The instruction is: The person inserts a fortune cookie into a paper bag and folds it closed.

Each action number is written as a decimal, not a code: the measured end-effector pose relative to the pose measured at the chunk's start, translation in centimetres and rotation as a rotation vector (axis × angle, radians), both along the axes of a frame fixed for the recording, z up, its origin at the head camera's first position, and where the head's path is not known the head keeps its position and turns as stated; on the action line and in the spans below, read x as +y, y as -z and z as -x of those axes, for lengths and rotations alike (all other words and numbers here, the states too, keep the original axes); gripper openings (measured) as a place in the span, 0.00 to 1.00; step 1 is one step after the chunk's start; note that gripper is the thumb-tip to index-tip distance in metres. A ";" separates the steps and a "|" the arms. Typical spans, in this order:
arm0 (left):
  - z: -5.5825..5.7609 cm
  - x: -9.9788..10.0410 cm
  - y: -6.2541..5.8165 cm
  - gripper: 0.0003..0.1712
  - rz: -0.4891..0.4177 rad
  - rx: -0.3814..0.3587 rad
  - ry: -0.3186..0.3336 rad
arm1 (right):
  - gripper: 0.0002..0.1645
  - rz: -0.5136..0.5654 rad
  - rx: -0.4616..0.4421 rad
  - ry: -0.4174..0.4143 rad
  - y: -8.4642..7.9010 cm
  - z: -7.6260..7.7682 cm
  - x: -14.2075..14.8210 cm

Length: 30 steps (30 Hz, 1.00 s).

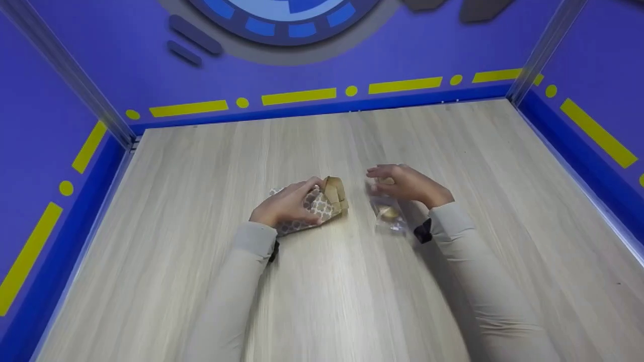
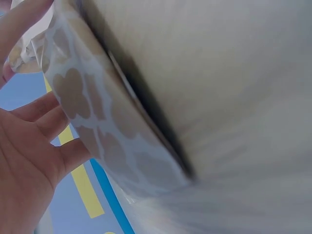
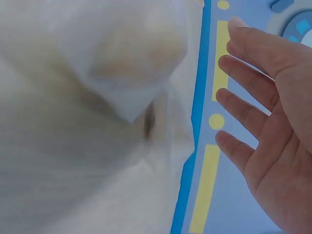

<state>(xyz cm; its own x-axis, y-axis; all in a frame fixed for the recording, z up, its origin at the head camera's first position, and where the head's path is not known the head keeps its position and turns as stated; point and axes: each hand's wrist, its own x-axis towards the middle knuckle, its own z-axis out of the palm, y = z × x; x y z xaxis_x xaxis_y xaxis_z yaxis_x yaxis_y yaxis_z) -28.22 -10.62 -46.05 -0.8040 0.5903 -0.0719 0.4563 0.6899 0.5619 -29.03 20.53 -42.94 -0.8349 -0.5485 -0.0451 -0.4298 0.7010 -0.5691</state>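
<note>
Paper bag (image 1: pixel 322 205), left of the clear packet (image 1: pixel 390 213): likely light, crushable; best held by its sides, where my left hand (image 1: pixel 289 203) grips. My right hand (image 1: pixel 410 185): fingers apart, holding nothing visible.

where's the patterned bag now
In the head view, the patterned bag is near the middle, gripped by the left hand, left of the clear packaging.
</note>
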 end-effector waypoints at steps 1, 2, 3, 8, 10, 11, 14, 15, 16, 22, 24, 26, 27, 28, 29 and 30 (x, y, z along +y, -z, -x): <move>0.0 0.0 0.0 0.40 0.000 -0.001 -0.001 | 0.25 0.005 0.002 0.004 0.0 0.1 0.2; 0.0 0.0 0.0 0.40 0.001 -0.002 -0.003 | 0.25 0.008 0.004 0.011 0.0 0.1 0.4; 0.0 0.0 0.0 0.40 0.002 -0.002 -0.003 | 0.25 0.013 0.006 0.014 0.1 0.2 0.6; -0.1 0.0 0.1 0.40 0.003 -0.006 -0.009 | 0.27 0.031 0.002 0.058 0.2 0.5 1.6; -0.1 0.0 0.1 0.39 -0.003 -0.009 -0.007 | 0.27 0.029 0.019 0.075 0.3 0.5 2.1; -0.1 0.0 0.1 0.39 -0.007 -0.007 -0.005 | 0.27 0.028 0.031 0.080 0.4 0.6 2.3; -0.1 0.1 0.1 0.39 -0.019 -0.005 0.005 | 0.26 0.029 0.072 0.097 0.6 0.7 3.0; -0.1 0.1 0.1 0.39 -0.022 -0.005 0.007 | 0.26 0.032 0.081 0.106 0.7 0.7 3.2; -0.1 0.1 0.1 0.39 -0.025 -0.006 0.007 | 0.26 0.037 0.085 0.115 0.8 0.7 3.5; -0.2 -0.1 0.1 0.39 -0.041 -0.008 0.004 | 0.26 0.047 0.075 0.207 1.2 0.8 4.4; -0.2 -0.2 0.2 0.39 -0.048 -0.006 0.006 | 0.27 0.038 0.065 0.245 1.3 0.8 4.6; -0.2 -0.3 0.3 0.39 -0.057 -0.008 0.007 | 0.28 0.032 0.043 0.292 1.4 0.8 4.8; -0.2 -0.3 0.3 0.39 -0.061 -0.007 0.009 | 0.28 0.032 0.032 0.313 1.4 0.7 4.9; -0.2 -0.3 0.3 0.39 -0.065 -0.009 0.008 | 0.29 0.034 0.021 0.334 1.4 0.7 5.0; -0.2 -0.4 0.3 0.39 -0.069 -0.012 0.007 | 0.29 0.041 0.007 0.354 1.5 0.7 5.1; -0.2 -0.4 0.3 0.39 -0.072 -0.011 0.007 | 0.29 0.051 -0.009 0.373 1.5 0.7 5.2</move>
<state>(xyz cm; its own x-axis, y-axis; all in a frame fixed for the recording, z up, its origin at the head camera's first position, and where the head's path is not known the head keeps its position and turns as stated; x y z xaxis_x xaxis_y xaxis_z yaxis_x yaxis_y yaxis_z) -28.03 -11.04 -46.38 -0.7993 0.5997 -0.0378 0.4542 0.6442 0.6155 -29.77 25.76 -44.45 -0.9774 -0.2085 -0.0335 -0.1453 0.7792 -0.6097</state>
